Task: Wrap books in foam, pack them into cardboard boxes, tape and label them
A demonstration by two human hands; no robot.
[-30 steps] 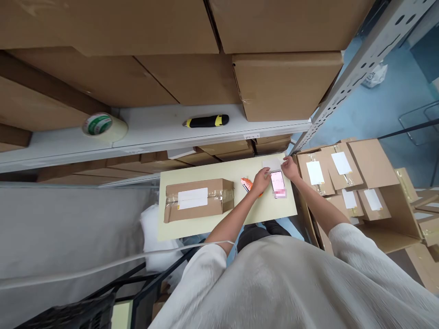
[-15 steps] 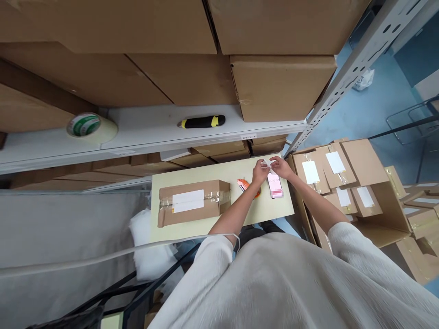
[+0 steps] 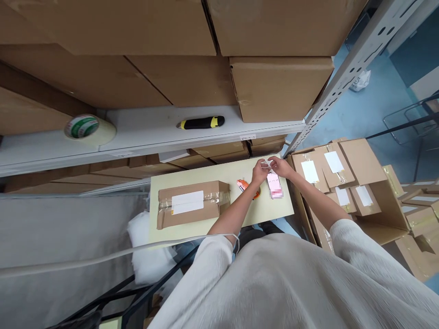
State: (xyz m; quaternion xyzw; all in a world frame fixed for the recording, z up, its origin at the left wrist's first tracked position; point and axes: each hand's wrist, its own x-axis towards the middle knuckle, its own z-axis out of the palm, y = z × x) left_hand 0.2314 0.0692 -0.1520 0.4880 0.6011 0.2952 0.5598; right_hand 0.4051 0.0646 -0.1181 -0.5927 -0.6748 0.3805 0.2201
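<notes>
Near the table's far right corner, my left hand (image 3: 260, 171) and my right hand (image 3: 279, 166) meet, fingers pinched on a small whitish, partly see-through piece (image 3: 268, 165). Its kind is too small to make out. Just below them on the pale yellow table (image 3: 219, 171) lies a phone (image 3: 275, 186) with a lit pink screen. An orange tape dispenser-like object (image 3: 242, 184) sits partly hidden behind my left forearm. On the table's left half rests a taped cardboard box (image 3: 192, 220) bearing a white label (image 3: 187, 202).
Above the table, a shelf (image 3: 147, 125) carries a tape roll (image 3: 89, 129), a black-and-yellow utility knife (image 3: 201, 122) and large cartons (image 3: 281, 89). To my right stands an open carton (image 3: 386, 230) holding several labelled boxes. White wrap (image 3: 146, 256) hangs at the left; a cable (image 3: 113, 254) crosses there.
Both hands stay almost in place, still pinching the small whitish piece, with only a slight shift of the fingers. The camera view has shifted slightly.
</notes>
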